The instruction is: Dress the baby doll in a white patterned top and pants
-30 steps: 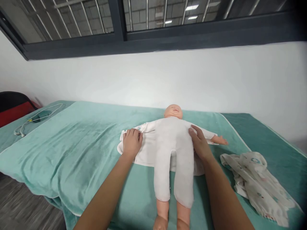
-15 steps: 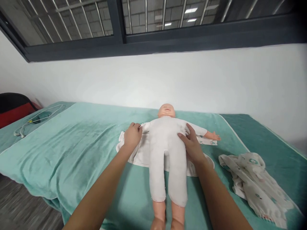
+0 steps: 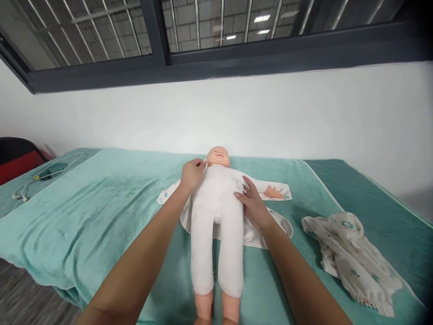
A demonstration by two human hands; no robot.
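A baby doll (image 3: 217, 194) with a white cloth body lies face up on the bed. Spread beneath it is a white printed baby garment (image 3: 255, 239), with one sleeve reaching out to each side. Beside the doll's neck, my left hand (image 3: 193, 175) pinches a white edge that looks like the garment's. My right hand (image 3: 255, 205) grips the side of the doll's torso below the armpit, thumb on the chest; its other fingers are partly hidden. The doll's hand (image 3: 274, 193) on the right lies on the sleeve there. My left hand hides the doll's other arm.
A second crumpled printed garment (image 3: 352, 262) lies to the right. Green blankets (image 3: 111, 194) cover the bed. A white cable (image 3: 50, 169) lies at the far left, near a red and black chair (image 3: 20, 160). Behind the bed is a white wall (image 3: 135, 119) under a barred window.
My left hand has moved up from the doll's arm to beside its neck, bringing white cloth along. The doll's hand at right now lies over the sleeve. The view has shifted slightly.
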